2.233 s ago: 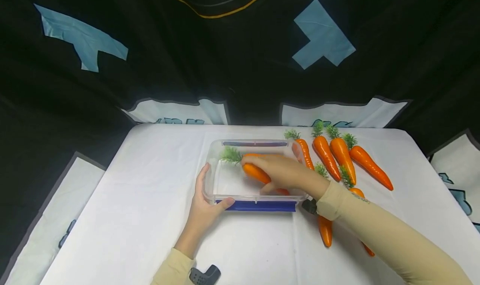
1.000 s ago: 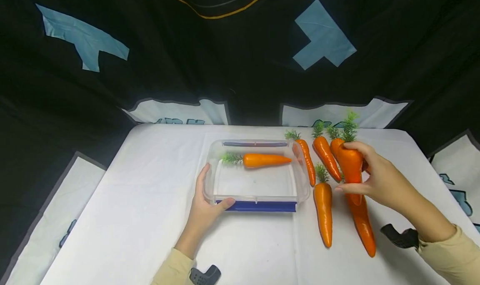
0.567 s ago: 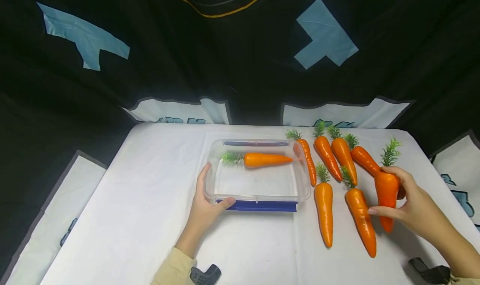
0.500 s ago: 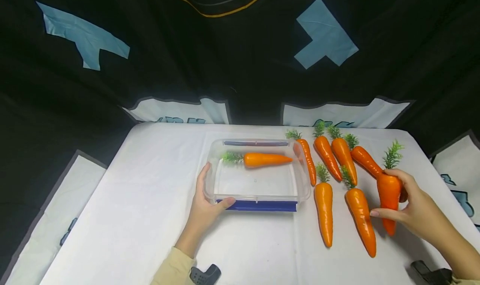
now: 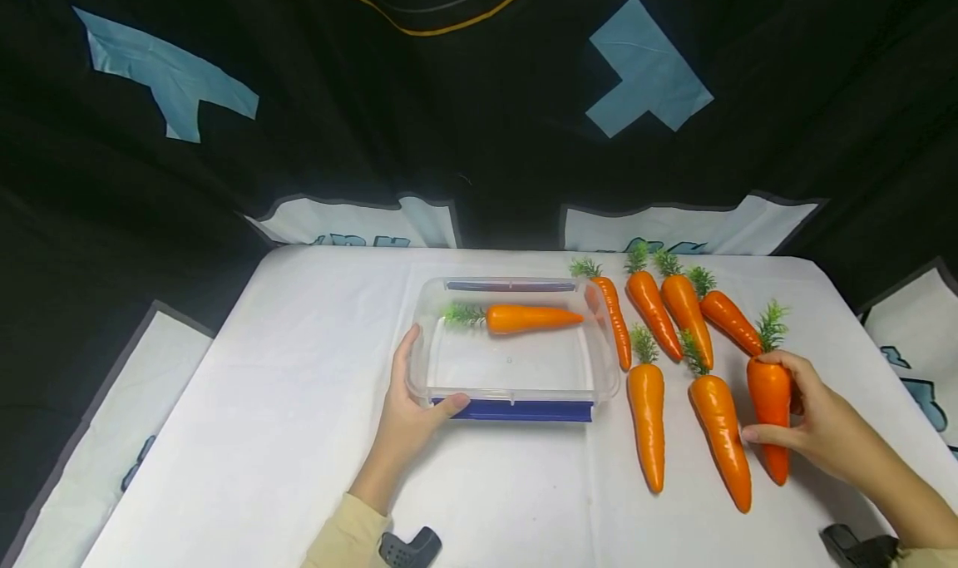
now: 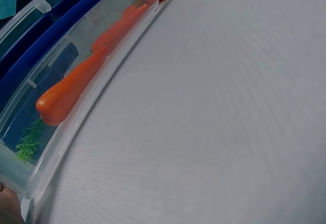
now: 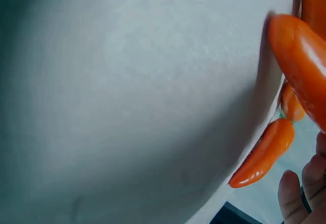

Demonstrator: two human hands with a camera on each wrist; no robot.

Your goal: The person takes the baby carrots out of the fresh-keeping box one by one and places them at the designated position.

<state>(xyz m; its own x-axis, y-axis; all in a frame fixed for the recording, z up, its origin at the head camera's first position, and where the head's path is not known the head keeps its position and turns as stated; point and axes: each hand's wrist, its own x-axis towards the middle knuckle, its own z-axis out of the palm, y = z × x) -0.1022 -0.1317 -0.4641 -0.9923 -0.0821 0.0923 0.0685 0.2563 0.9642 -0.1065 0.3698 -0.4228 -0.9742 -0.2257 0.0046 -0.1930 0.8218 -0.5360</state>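
A clear plastic box with blue latch flaps stands mid-table. Inside it lies one orange carrot, leafy top to the left; the left wrist view shows the same carrot through the box wall. My left hand holds the box's front left corner, thumb on the rim. At the right, my right hand grips another carrot around its upper part, its tip pointing toward me, low over the table. The thumb crosses that carrot, its end close to a neighbouring carrot. Some right-hand fingers are hidden behind the carrot.
Several more carrots lie right of the box: a front carrot, a thin carrot against the box's right side, and a row at the back including a slanted carrot. White cloth covers the table; a dark curtain hangs behind.
My right hand left the carrot in the box, took hold of a carrot on the right, carried it further right and lowered it toward the table. The left hand stayed on the box.
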